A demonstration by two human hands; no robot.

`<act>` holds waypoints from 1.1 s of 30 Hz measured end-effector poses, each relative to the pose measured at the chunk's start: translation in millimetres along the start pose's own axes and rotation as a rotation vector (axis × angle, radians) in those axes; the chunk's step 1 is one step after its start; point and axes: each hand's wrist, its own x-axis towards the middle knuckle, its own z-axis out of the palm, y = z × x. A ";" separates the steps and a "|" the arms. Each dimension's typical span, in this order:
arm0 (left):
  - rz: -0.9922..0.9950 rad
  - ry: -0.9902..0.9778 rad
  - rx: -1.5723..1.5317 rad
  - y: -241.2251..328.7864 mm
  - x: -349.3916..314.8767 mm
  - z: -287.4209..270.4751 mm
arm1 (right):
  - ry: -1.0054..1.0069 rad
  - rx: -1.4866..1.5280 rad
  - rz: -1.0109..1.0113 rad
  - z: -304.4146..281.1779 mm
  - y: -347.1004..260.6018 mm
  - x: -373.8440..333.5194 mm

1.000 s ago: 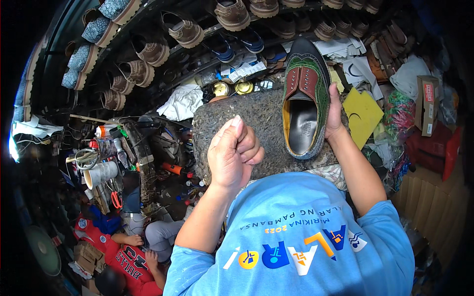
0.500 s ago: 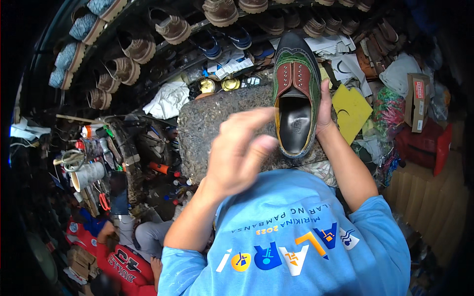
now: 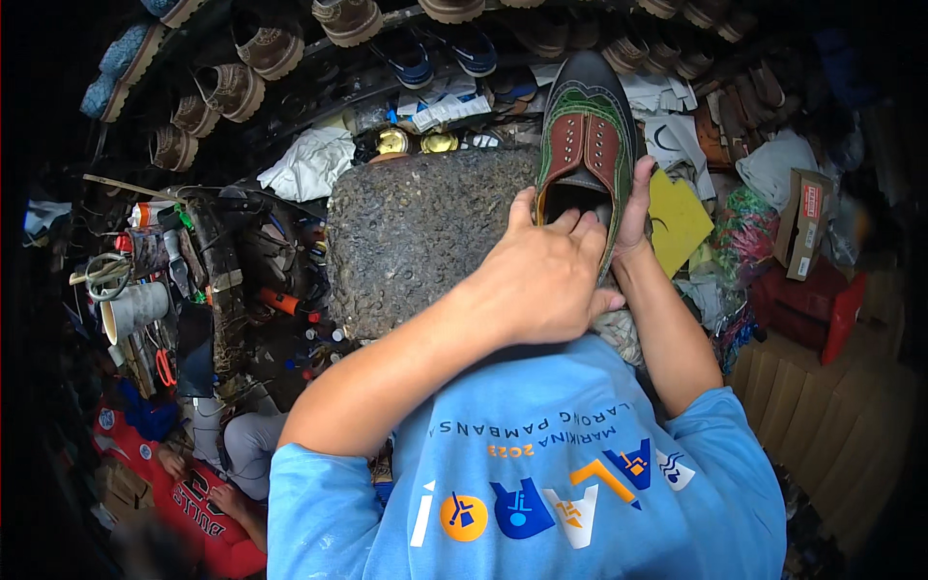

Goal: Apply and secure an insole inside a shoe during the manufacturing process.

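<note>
A dress shoe [image 3: 590,135] with a black toe, green sides and a reddish-brown eyelet panel is held toe away from me. It has no laces. My right hand [image 3: 633,217] grips its right side, thumb along the upper and fingers hidden beneath. My left hand [image 3: 546,275] lies over the heel end, with several fingers reaching down inside the opening and the thumb out by the heel. Their tips and the insole are mostly out of sight. Left of the shoe sits a dark, rough-topped block [image 3: 416,242].
Rows of brown shoes [image 3: 232,92] and blue shoes [image 3: 411,63] line the racks at the back. A yellow sheet [image 3: 677,220] and a cardboard box [image 3: 804,222] are at the right. Tools and a white cup [image 3: 135,311] crowd the left. A person in red [image 3: 203,512] sits at lower left.
My left hand has moved right and put its fingers into the shoe opening, where it was in the air beside it. My right hand keeps its hold. The view has shifted slightly.
</note>
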 end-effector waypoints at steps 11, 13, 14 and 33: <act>0.008 -0.250 -0.049 4.6 -14.9 -9.3 | -0.027 0.029 0.027 -10.8 6.5 -1.5; -0.025 -0.268 -0.075 -0.1 -1.8 -19.8 | -0.041 -0.024 0.028 0.9 5.8 -3.1; -0.086 -0.297 -0.090 -2.3 13.6 -26.8 | 0.009 -0.042 0.016 11.7 4.7 -6.0; 0.010 -0.053 0.031 6.6 -7.8 0.5 | -0.024 0.036 0.050 -12.3 7.7 -1.1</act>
